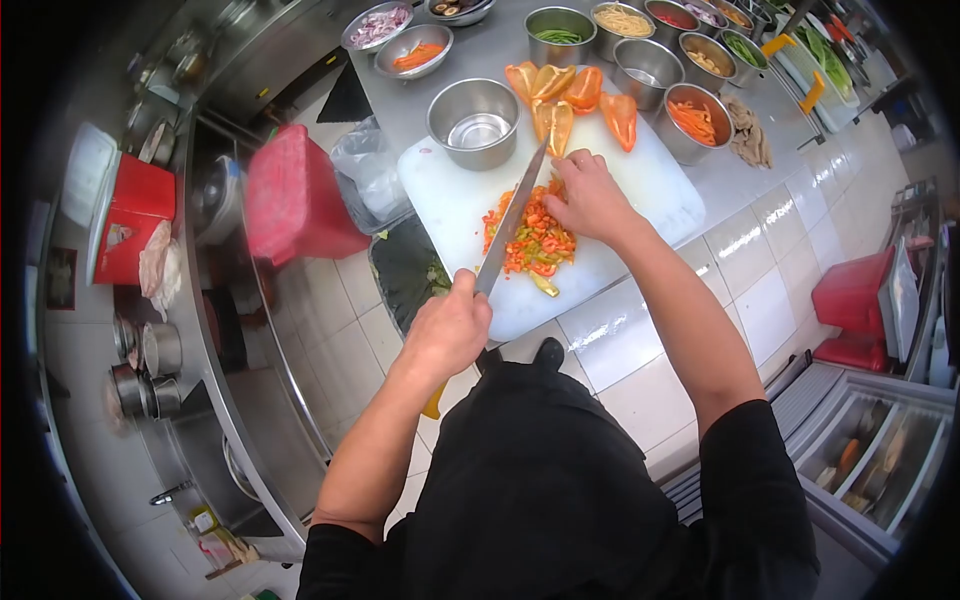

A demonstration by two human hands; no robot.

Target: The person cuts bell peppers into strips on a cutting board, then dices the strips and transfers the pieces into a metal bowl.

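Note:
My left hand [449, 326] is closed round the handle of a long knife [513, 221], whose blade points up and away across the white cutting board [440, 215]. The blade lies along the left part of a pile of chopped red, orange and green pepper [545, 235]. My right hand [590, 195] is at the upper right of the pile, fingers bent and thumb apart; whether it holds a piece is hidden. Orange pepper pieces [618, 121] rest on the far side of the board. An empty metal bowl [474, 125] stands at the board's far left.
Metal containers of cut vegetables line the far side, one with carrot strips [692, 120]. A brown cloth [748, 132] lies right of them. A red bin [298, 195] and a black-lined bin [405, 270] stand left. An open drawer unit [870, 450] is at lower right.

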